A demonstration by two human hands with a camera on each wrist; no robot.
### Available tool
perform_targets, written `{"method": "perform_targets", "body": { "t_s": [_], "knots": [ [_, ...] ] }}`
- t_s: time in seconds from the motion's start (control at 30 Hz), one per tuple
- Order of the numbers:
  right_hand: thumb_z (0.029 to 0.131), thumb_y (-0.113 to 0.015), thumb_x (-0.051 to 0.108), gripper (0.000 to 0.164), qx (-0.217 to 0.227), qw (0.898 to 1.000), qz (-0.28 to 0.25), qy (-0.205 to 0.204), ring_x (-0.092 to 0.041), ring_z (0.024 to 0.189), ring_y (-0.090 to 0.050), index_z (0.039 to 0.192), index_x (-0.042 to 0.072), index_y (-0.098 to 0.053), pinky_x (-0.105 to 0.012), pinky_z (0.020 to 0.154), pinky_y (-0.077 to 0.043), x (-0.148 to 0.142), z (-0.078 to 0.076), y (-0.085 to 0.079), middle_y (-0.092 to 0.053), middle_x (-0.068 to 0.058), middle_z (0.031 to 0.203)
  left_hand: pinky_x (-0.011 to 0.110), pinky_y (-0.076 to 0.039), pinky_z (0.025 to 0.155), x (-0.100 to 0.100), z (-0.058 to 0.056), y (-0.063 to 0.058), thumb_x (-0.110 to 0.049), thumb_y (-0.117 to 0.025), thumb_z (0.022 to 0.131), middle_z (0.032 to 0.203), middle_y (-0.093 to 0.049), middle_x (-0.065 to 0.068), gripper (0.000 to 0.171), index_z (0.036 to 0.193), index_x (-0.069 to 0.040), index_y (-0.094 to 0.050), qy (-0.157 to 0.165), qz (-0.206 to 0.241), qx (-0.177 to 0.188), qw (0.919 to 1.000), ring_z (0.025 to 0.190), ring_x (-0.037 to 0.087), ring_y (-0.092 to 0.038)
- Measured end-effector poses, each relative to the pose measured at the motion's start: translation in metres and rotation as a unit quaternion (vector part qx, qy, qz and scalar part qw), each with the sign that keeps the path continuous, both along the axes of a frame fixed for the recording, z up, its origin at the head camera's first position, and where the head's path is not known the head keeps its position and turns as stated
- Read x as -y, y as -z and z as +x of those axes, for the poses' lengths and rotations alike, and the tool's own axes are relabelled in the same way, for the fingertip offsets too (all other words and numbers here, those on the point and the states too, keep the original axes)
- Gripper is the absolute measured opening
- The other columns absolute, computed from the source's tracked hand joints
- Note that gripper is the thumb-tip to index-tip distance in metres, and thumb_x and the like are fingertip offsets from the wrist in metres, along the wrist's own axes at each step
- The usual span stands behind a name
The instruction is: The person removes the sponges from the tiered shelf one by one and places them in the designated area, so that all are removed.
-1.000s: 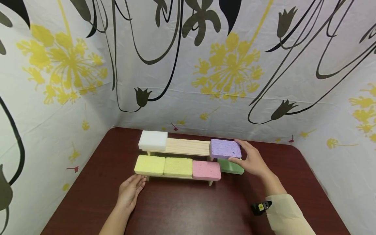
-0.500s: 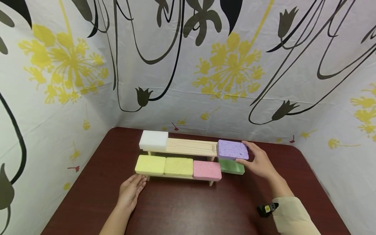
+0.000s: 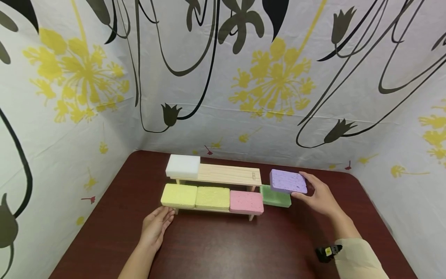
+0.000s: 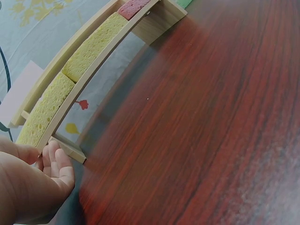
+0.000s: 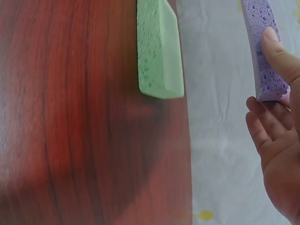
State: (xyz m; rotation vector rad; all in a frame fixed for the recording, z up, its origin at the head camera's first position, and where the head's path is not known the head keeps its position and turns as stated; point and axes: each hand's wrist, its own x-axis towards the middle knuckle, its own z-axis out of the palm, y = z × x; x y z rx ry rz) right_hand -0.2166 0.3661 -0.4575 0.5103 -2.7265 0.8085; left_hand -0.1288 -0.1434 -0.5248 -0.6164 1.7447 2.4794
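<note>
My right hand (image 3: 322, 197) pinches a purple sponge (image 3: 287, 181) by its right end, with the thumb on the near side. It hangs tilted, off the right end of the two-tier wooden rack (image 3: 226, 174), partly over a green sponge (image 3: 275, 197) on the table. At the rack's front left corner, my left hand (image 3: 155, 224) holds the lower tier, thumb above and fingers at the leg (image 4: 70, 150). Two yellow sponges (image 3: 179, 195) and a pink sponge (image 3: 246, 202) fill this tier. A white sponge block (image 3: 182, 166) lies on the upper tier's left end.
The dark red-brown table (image 3: 216, 248) ends close behind the rack at a patterned cloth wall (image 3: 223, 128). Cloth also hangs on the left and right sides. A small black device (image 3: 327, 252) is on my right wrist.
The purple sponge has moved right in my right hand, off the upper tier, baring that tier's right end. My left hand stays at the rack's corner.
</note>
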Motion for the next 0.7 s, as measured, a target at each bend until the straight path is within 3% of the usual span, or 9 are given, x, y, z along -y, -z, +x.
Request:
{"method": "perform_targets", "body": {
  "t_s": [0.13,0.37,0.7],
  "knots": [
    [0.081,-0.088,0.024,0.078,0.006,1.000,0.005,0.000,-0.041,0.106,-0.066,0.143,-0.005,-0.050,-0.010,0.082,-0.047,-0.009,0.002,0.003,-0.055,-0.027,0.137,0.021,-0.055,0.093,0.000,0.001,0.000,-0.012,-0.052,0.107,0.106,-0.068,0.002,0.048,0.145,0.013,-0.038,0.000,-0.001,0.000,1.0000,0.100,0.008,-0.065],
    [0.080,-0.089,0.023,0.080,0.017,1.000,0.003,0.000,-0.047,0.108,-0.065,0.144,-0.005,-0.048,0.003,0.083,-0.034,-0.022,0.005,0.006,-0.053,-0.030,0.138,0.022,-0.055,0.093,-0.001,0.000,0.000,-0.011,-0.051,0.107,0.107,-0.068,0.002,0.046,0.145,0.013,-0.040,-0.002,-0.004,0.003,1.0000,0.101,0.008,-0.065],
    [0.079,-0.090,0.021,0.083,0.025,1.000,0.008,0.003,-0.050,0.109,-0.063,0.143,-0.007,-0.047,0.004,0.082,-0.032,-0.037,0.007,0.013,-0.052,-0.033,0.137,0.022,-0.055,0.093,-0.001,-0.001,0.001,-0.012,-0.051,0.108,0.108,-0.067,0.002,0.048,0.146,0.013,-0.038,-0.002,-0.005,0.001,1.0000,0.102,0.009,-0.065]
  ]
}}
